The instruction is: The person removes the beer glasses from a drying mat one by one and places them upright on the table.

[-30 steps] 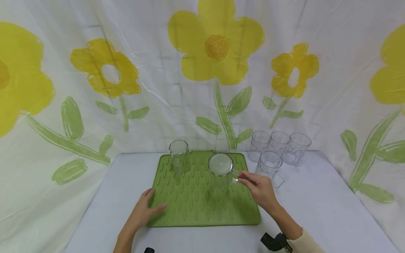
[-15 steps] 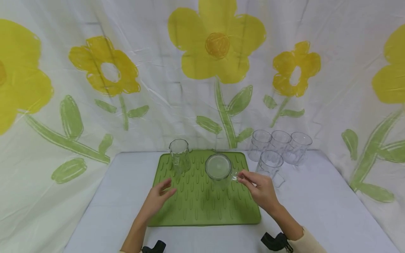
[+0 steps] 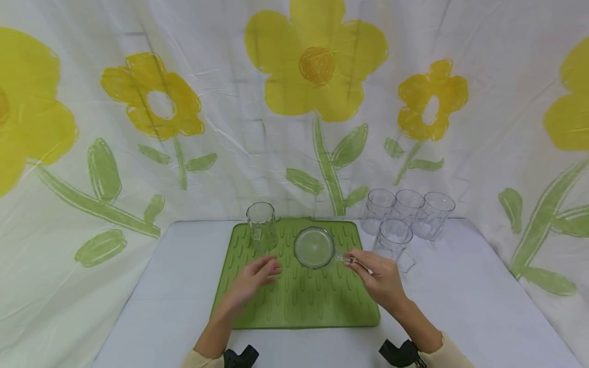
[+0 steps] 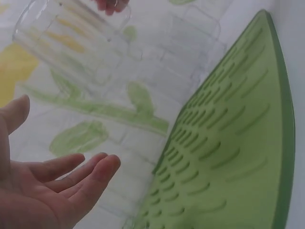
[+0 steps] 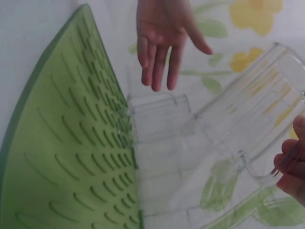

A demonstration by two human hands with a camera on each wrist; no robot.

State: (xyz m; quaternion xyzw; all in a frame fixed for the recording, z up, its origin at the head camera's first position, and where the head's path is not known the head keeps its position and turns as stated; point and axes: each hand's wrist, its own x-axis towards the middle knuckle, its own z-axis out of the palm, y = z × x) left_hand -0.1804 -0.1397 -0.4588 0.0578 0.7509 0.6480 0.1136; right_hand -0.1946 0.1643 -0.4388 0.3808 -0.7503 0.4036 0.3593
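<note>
My right hand (image 3: 379,276) pinches the handle of a clear glass mug (image 3: 314,248), which hangs tilted above the green ridged mat (image 3: 313,309). From the head its round end faces me; in the right wrist view the mug (image 5: 262,102) shows side-on, its handle between thumb and fingers. The left hand (image 3: 250,278) is over the mat's left half, fingers extended and holding nothing, a short gap left of the held mug. In the left wrist view this hand (image 4: 52,191) has its palm turned up. Another glass mug (image 3: 261,227) stands on the mat's back left.
Several more clear glass mugs (image 3: 392,245) stand grouped right of the mat, the nearest one close beyond my right hand. A white cloth covers the table (image 3: 460,306). Behind its far edge hangs a white curtain (image 3: 230,153) with yellow flowers.
The held mug has tipped further, its round end swinging toward my view and slightly left. The left hand has moved rightward from the mat's left edge toward the mug. The right hand stays about in place.
</note>
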